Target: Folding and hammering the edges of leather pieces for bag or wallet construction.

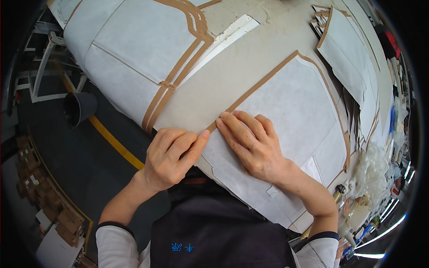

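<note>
A large white panel (295, 102) with a brown strip (263, 85) along its edge lies on the table in front of me. At the panel's near left corner my left hand (172, 156) is closed, thumb and forefinger pinching the strip's end. Just beside it, my right hand (252, 143) rests over the panel, its bent fingertips and thumb closed on the same strip. A short stretch of strip shows between the two hands. The palm side of both hands is hidden. A small white tab (272, 192) sits on the panel near my right wrist.
Stacked white panels with brown edging (138, 49) hang over the table's left edge. More panels (351, 62) are piled at the right, near crumpled clear plastic (373, 167). A white offcut (232, 33) lies at the back. A dark bucket (80, 107) stands on the floor at left.
</note>
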Tool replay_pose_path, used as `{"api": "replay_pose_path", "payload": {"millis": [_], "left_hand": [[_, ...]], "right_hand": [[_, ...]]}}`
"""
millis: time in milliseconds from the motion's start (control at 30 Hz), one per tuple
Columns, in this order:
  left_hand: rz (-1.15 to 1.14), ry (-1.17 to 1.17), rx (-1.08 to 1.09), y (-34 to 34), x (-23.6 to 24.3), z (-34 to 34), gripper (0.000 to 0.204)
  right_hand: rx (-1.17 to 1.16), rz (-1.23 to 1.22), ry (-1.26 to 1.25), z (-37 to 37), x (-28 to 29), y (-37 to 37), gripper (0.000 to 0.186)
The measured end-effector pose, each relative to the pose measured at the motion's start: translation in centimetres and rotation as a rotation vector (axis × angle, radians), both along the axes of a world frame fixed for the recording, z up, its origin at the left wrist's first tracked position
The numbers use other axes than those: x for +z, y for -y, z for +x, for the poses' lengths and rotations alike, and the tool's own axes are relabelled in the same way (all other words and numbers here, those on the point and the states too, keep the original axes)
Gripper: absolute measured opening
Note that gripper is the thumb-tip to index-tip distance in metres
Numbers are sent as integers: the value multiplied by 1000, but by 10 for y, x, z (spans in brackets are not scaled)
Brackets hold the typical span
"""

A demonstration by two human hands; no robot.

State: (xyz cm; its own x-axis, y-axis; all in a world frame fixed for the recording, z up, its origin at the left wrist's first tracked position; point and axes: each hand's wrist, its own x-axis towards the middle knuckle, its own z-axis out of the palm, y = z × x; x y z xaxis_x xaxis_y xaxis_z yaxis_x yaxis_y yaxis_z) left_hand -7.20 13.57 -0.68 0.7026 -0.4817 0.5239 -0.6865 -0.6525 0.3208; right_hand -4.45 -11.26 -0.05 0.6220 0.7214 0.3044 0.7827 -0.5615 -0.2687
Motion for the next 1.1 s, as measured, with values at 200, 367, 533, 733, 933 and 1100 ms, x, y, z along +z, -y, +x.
{"api": "replay_pose_path", "payload": {"millis": [200, 367, 533, 733, 933, 1100], "left_hand": [[-12, 2, 3, -2, -3, -2, 36], [-12, 7, -1, -3, -2, -2, 35], [0, 6, -6, -5, -2, -5, 34], [-6, 18, -10, -6, -4, -5, 34], [-8, 36, -22, -7, -1, -4, 32], [1, 54, -14, -7, -1, -4, 31]], "right_hand": [[31, -10, 19, 0, 0, -1, 52], [78, 5, 17, 1, -1, -3, 48], [92, 18, 8, 2, -1, -5, 45], [123, 33, 6, 4, -1, -6, 44], [151, 41, 2, 4, 0, -8, 45], [158, 56, -18, 4, 0, -9, 44]]}}
